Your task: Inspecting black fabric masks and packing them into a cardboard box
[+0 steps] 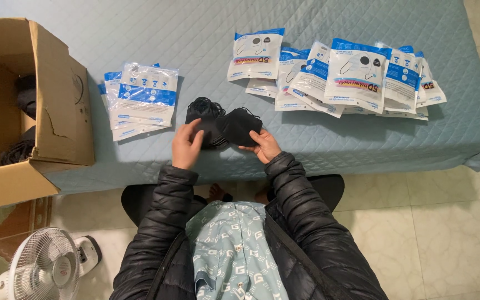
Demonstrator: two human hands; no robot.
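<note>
A stack of black face masks (pixel 205 119) lies on the blue-grey quilted bed (pixel 195 39) just in front of me. My left hand (pixel 186 145) rests on the near side of this stack, fingers on the masks. My right hand (pixel 263 145) holds a single black mask (pixel 239 125) by its lower edge, lifted beside the stack and overlapping it. Both arms wear black puffer sleeves.
A pile of white-and-blue packets (pixel 143 97) lies left of the masks. Many more packets (pixel 356 78) spread at the right. An open cardboard box (pixel 56 111) with dark items sits at the bed's left end. A white fan (pixel 43 266) stands on the floor.
</note>
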